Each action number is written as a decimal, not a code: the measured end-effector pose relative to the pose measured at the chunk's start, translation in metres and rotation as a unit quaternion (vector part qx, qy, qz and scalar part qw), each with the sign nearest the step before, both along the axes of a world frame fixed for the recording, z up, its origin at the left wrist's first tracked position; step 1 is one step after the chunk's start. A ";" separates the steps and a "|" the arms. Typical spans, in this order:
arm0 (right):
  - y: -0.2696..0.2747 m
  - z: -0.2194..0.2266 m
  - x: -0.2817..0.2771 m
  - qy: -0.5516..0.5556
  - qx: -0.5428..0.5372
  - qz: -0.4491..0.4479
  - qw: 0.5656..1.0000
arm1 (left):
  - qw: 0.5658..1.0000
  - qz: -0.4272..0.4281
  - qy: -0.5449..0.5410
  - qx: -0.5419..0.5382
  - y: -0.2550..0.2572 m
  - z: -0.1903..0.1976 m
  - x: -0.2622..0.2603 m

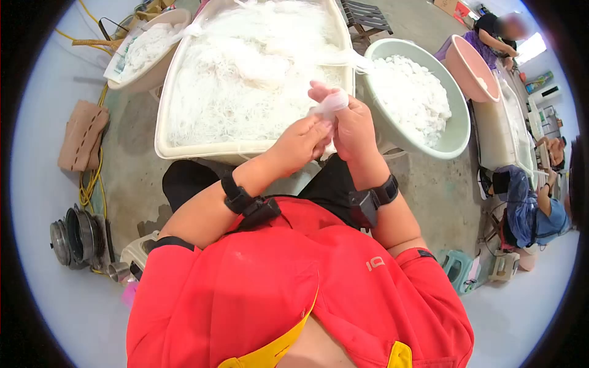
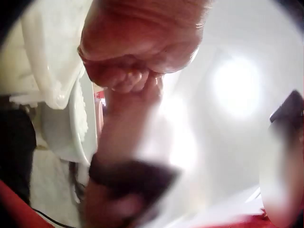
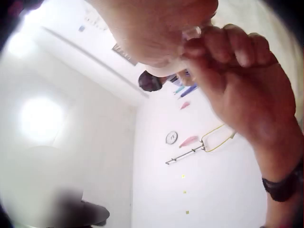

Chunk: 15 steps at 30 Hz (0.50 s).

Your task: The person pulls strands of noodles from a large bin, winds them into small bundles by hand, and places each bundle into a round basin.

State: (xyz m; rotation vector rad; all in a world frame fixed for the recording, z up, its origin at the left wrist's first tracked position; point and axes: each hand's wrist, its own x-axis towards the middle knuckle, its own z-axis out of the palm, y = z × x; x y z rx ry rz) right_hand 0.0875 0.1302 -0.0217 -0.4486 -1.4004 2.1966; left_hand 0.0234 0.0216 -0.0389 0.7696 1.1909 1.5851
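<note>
Over the near right corner of a large cream tub [image 1: 211, 152], the two hands meet at a translucent white strip [image 1: 334, 103]. The left hand [image 1: 300, 144] has its fingers curled at the strip's lower part, close against the right palm. My right hand [image 1: 356, 130] holds the strip, which loops across its fingers near the thumb. In the left wrist view the left hand [image 2: 142, 40] is closed with the fingertips tucked in. The right wrist view shows the left fingers [image 3: 232, 45] bent beside the right hand [image 3: 161, 28]. Tangled white net-like strands [image 1: 227, 92] fill the tub.
A pale green basin [image 1: 451, 144] of white bundles [image 1: 411, 95] stands at right, with white material stretching to it from the tub. Another basin [image 1: 135, 80] with white strands sits at left. Farther right are a pink basin [image 1: 472, 67], stools and other people.
</note>
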 end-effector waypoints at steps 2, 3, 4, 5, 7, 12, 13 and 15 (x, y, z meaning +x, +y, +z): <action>0.003 -0.003 0.002 0.018 -0.035 0.016 0.999 | 0.978 -0.102 -0.180 -0.005 -0.005 0.010 -0.003; 0.006 -0.004 0.002 0.027 -0.053 0.025 0.998 | 0.952 -0.150 -0.268 -0.006 -0.009 0.017 -0.006; 0.011 -0.008 0.003 0.056 -0.070 0.056 0.994 | 0.956 -0.140 -0.257 0.008 -0.014 0.021 -0.010; 0.015 -0.006 0.006 0.011 -0.003 0.072 0.997 | 0.988 -0.082 -0.129 -0.009 -0.016 0.025 -0.014; 0.022 0.004 0.013 -0.078 0.132 0.100 0.983 | 0.990 0.034 0.134 -0.040 -0.016 0.029 -0.024; 0.013 0.010 0.009 -0.094 0.238 0.129 0.958 | 0.819 0.193 0.539 0.020 -0.010 0.028 -0.038; 0.010 0.009 0.006 -0.066 0.212 0.113 0.968 | 0.889 0.192 0.412 0.054 -0.008 0.023 -0.035; 0.005 0.001 0.001 -0.011 0.158 0.081 0.984 | 0.968 0.178 0.134 0.115 -0.002 0.010 -0.026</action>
